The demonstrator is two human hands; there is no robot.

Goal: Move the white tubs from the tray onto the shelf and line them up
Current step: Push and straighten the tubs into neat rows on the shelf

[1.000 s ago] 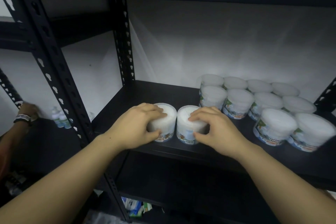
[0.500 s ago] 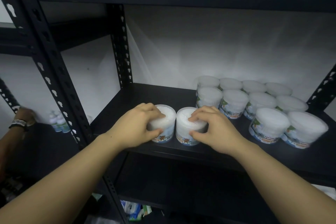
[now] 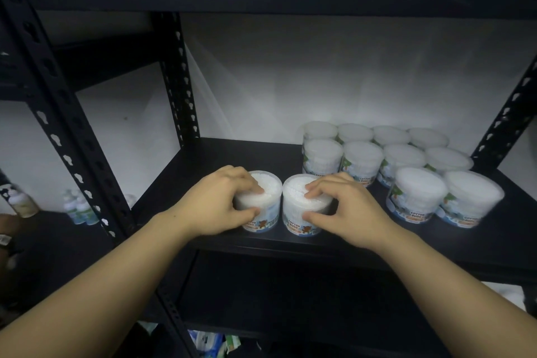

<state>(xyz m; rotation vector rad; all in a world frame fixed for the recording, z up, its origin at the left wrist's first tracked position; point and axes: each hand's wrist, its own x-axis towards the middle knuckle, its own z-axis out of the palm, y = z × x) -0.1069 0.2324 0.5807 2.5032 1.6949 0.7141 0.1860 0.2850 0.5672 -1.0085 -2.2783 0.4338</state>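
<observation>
Two white cotton-bud tubs stand side by side, touching, near the front edge of the black shelf. My left hand grips the left tub from its left side, fingers over the lid. My right hand holds the right tub from the right in the same way. Further right, several more white tubs stand in rows, the nearest pair being the largest in view. The tray is out of sight.
Black perforated uprights frame the bay at left, and another upright at right. A shelf board hangs overhead. On the neighbouring unit to the left stand small bottles, with another person's hand at the edge. Packets lie below.
Both hands stay on the two front tubs. The view has shifted slightly; the tubs and hands sit about where they were.
</observation>
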